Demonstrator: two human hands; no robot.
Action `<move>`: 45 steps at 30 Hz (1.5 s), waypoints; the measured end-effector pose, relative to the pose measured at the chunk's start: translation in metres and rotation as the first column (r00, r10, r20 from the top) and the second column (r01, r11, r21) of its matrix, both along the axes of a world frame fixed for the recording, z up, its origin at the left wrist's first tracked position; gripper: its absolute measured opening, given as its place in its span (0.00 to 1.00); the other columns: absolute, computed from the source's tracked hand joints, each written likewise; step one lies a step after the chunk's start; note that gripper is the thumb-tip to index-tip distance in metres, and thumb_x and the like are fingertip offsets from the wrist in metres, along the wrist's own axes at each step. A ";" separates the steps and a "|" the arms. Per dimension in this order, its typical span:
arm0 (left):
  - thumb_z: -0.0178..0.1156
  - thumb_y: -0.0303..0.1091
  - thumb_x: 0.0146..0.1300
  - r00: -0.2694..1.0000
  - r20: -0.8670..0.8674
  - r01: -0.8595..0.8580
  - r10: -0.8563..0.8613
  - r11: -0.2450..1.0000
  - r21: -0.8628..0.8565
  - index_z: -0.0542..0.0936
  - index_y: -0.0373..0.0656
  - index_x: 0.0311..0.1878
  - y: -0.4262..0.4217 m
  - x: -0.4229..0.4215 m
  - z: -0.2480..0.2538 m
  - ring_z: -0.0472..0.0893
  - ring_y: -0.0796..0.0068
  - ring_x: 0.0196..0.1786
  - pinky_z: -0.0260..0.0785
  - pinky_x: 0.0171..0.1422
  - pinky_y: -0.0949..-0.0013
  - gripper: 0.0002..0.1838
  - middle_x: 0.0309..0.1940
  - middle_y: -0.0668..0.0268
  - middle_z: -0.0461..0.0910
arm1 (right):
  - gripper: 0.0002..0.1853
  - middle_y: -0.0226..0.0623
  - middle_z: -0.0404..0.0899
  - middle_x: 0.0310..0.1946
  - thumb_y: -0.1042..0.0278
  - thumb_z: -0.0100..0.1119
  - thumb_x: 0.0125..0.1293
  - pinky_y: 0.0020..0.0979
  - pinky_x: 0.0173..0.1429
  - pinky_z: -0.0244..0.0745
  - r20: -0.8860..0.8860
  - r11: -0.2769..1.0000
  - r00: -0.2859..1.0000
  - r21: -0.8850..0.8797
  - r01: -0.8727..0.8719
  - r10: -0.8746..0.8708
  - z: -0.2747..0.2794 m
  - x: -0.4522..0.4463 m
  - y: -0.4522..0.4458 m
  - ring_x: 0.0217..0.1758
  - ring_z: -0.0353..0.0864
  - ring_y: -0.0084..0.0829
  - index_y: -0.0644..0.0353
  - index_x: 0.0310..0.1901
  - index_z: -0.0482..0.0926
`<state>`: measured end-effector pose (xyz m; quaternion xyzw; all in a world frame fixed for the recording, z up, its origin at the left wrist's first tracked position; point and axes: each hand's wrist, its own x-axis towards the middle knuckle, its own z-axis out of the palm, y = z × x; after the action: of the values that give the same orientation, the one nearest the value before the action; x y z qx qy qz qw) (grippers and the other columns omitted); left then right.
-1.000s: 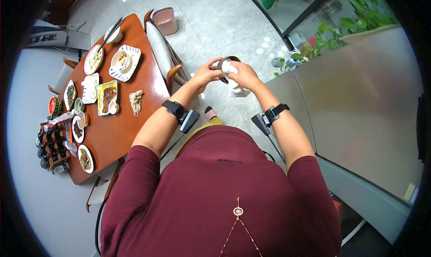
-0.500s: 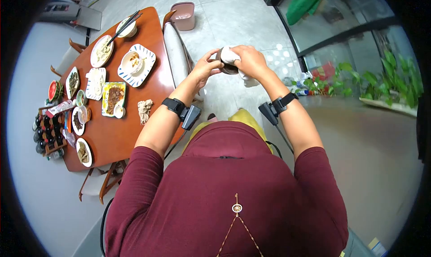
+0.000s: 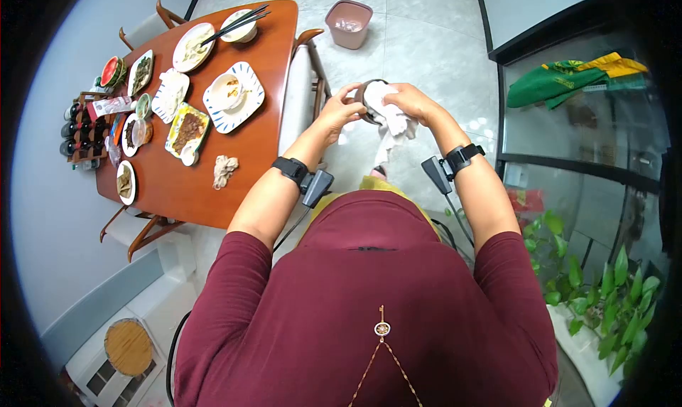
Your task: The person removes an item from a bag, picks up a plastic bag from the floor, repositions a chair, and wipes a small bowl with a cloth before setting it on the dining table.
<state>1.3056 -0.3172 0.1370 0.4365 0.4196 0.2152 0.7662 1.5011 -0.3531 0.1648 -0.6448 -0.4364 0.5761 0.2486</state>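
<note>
Out in front of my body, my left hand (image 3: 342, 111) grips the edge of a dark, round, bowl-like vessel (image 3: 371, 113), thumb on the near side. My right hand (image 3: 413, 103) is closed on a white cloth (image 3: 395, 124) and presses part of it into the vessel's opening. The rest of the cloth dangles below the fingers. Cloth and fingers cover most of the vessel, so its exact kind cannot be made out.
At left stands a wooden table (image 3: 249, 162) with several dishes, a striped plate (image 3: 253, 108), chopsticks (image 3: 238, 24) and a crumpled beige cloth (image 3: 224, 172). A pink bin (image 3: 349, 24) is on the tiled floor ahead. Leafy plants (image 3: 611, 293) and glass panels line the right side.
The view has turned to the right and shifted. More of the white cloth hangs from my right hand, and the vessel's opening tilts more toward me. Both hands keep their grip.
</note>
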 end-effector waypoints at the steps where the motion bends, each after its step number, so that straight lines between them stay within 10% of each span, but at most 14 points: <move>1: 0.59 0.27 0.48 1.000 -0.005 -0.024 0.024 0.999 -0.033 0.66 0.49 0.61 0.004 0.009 -0.001 0.75 0.80 0.41 0.67 0.48 0.72 0.32 0.38 0.70 0.74 | 0.16 0.40 0.80 0.31 0.67 0.54 0.49 0.29 0.37 0.72 -0.044 0.995 0.994 -0.009 0.101 -0.101 0.003 0.011 0.001 0.32 0.78 0.29 0.66 0.39 0.78; 8: 0.59 0.26 0.49 0.998 0.039 0.050 -0.050 0.999 -0.005 0.65 0.47 0.61 0.028 0.087 -0.002 0.76 0.76 0.42 0.69 0.47 0.72 0.32 0.40 0.65 0.75 | 0.17 0.43 0.80 0.34 0.65 0.54 0.50 0.32 0.40 0.73 -0.005 0.966 0.969 0.077 0.248 -0.249 -0.016 0.073 0.021 0.35 0.80 0.34 0.65 0.42 0.77; 13: 0.59 0.26 0.46 0.993 -0.037 0.111 -0.108 0.988 0.110 0.66 0.46 0.61 0.068 0.126 0.004 0.75 0.77 0.40 0.69 0.43 0.75 0.33 0.41 0.64 0.73 | 0.22 0.44 0.77 0.45 0.62 0.54 0.50 0.37 0.52 0.70 0.496 0.899 0.868 0.366 -0.241 0.031 -0.025 0.102 0.043 0.48 0.76 0.41 0.56 0.49 0.75; 23: 0.59 0.25 0.45 0.998 -0.038 0.055 -0.050 0.988 0.144 0.67 0.46 0.60 0.193 0.175 -0.012 0.75 0.78 0.38 0.69 0.42 0.76 0.33 0.39 0.64 0.74 | 0.14 0.28 0.77 0.40 0.72 0.50 0.53 0.32 0.45 0.75 0.917 0.610 0.353 0.173 -0.773 0.187 -0.018 0.150 0.169 0.47 0.73 0.33 0.44 0.40 0.81; 32: 0.61 0.27 0.49 0.982 -0.063 -0.176 0.176 0.984 0.016 0.66 0.50 0.61 0.306 0.168 -0.002 0.76 0.78 0.41 0.69 0.46 0.73 0.32 0.39 0.66 0.74 | 0.20 0.27 0.74 0.50 0.75 0.49 0.51 0.34 0.55 0.69 0.750 0.721 0.660 0.435 -0.540 0.042 0.003 0.175 0.300 0.51 0.70 0.36 0.48 0.46 0.78; 43: 0.64 0.28 0.40 0.884 -0.069 -0.394 0.462 0.817 0.422 0.69 0.42 0.58 0.418 0.178 0.001 0.75 0.68 0.46 0.68 0.50 0.73 0.35 0.46 0.57 0.74 | 0.08 0.28 0.73 0.40 0.69 0.52 0.52 0.38 0.44 0.72 0.963 0.227 0.254 0.228 -0.947 0.090 -0.019 0.148 0.465 0.50 0.69 0.32 0.48 0.30 0.82; 45: 0.67 0.36 0.35 0.554 -0.592 -0.129 0.585 0.763 0.633 0.70 0.50 0.59 0.432 0.183 0.008 0.75 0.61 0.48 0.68 0.53 0.68 0.39 0.47 0.53 0.71 | 0.07 0.29 0.72 0.40 0.68 0.54 0.52 0.39 0.45 0.71 0.988 0.238 0.077 0.044 -0.970 0.131 -0.020 0.153 0.494 0.50 0.69 0.32 0.48 0.30 0.82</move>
<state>1.4883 0.1145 0.1447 0.5751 0.7096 0.2730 0.3022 1.6546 0.1405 0.1450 -0.3775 -0.9227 -0.0452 -0.0638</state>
